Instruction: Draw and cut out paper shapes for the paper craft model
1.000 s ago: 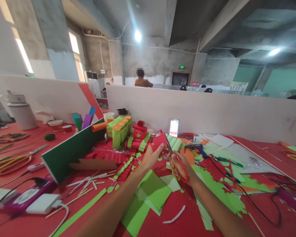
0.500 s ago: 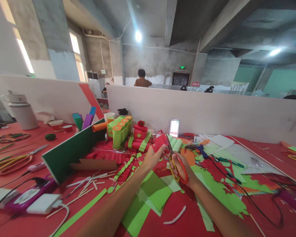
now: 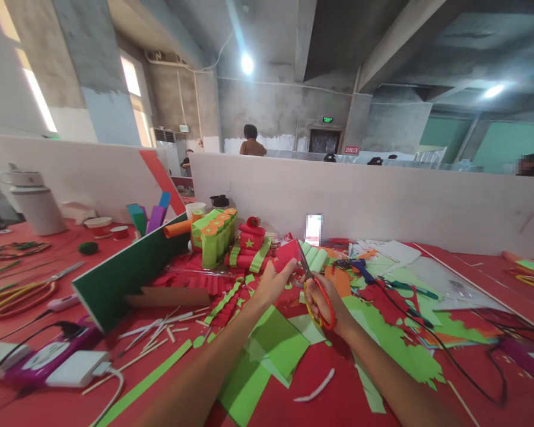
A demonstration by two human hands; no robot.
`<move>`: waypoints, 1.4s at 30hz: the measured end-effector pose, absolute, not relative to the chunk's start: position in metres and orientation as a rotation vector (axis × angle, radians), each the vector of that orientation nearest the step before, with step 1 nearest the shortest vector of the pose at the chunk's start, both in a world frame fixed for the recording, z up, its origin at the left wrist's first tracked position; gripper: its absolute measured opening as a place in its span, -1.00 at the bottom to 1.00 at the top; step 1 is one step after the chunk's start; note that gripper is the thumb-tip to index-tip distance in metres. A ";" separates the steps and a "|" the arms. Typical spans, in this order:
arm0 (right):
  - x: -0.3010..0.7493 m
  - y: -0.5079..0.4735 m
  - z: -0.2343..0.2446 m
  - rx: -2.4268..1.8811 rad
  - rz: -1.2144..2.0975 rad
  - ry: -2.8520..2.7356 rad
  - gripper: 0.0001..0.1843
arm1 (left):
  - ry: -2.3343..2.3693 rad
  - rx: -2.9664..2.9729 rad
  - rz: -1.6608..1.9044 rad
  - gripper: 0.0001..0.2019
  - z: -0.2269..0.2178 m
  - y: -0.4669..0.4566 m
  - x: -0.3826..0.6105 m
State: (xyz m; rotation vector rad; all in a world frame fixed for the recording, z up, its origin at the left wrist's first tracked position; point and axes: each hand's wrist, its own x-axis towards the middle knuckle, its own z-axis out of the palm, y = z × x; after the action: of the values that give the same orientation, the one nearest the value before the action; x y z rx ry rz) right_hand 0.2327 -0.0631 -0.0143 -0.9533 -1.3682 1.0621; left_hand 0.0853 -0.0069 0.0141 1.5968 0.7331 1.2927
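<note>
My left hand [image 3: 273, 281] is closed on a piece of red paper [image 3: 286, 254], held up above the table with the thumb on its near side. In my right hand [image 3: 324, 298] is a pair of scissors [image 3: 329, 305] with one red and one yellow handle loop. Its dark blades point up and lie along the right edge of the red paper; whether they bite into it I cannot tell. Light green paper rolls [image 3: 314, 258] are just behind the blades. Below my hands lie green paper sheets [image 3: 279, 344] and a short white strip [image 3: 315, 386].
Left of my hands stand green and orange paper rolls [image 3: 216, 240] and red rolls with green bands [image 3: 247, 256], beside a dark green board [image 3: 129, 270]. A blue glue gun [image 3: 359, 270] with a black cable and green paper scraps [image 3: 389, 338] lie right. A white partition [image 3: 382, 204] runs behind.
The view has shifted very slightly. My hands keep nearly the same pose, with the scissors still at the red paper's edge. At far right, a person's head now shows higher above the partition.
</note>
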 end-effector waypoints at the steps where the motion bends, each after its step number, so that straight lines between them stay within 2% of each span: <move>1: 0.233 -0.063 -0.014 -0.956 1.065 -1.374 -0.49 | 0.739 1.600 1.292 -0.65 0.015 -0.008 0.085; 13: 0.233 -0.065 -0.007 -0.952 1.103 -1.357 -0.43 | 0.697 1.627 1.236 -0.62 0.014 -0.006 0.083; 26: 0.230 -0.068 -0.006 -1.001 0.986 -1.368 -0.53 | 0.679 1.683 1.180 -0.64 0.015 -0.003 0.081; 42: 0.239 -0.060 -0.013 -1.020 0.957 -1.384 -0.50 | 0.740 1.722 1.137 -0.64 0.006 -0.001 0.080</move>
State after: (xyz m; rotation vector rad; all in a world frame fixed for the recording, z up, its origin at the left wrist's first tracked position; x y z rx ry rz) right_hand 0.2389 -0.0601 -0.0126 -1.0199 -1.3840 0.9572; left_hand 0.0803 -0.0012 0.0061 1.7217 0.7404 1.1365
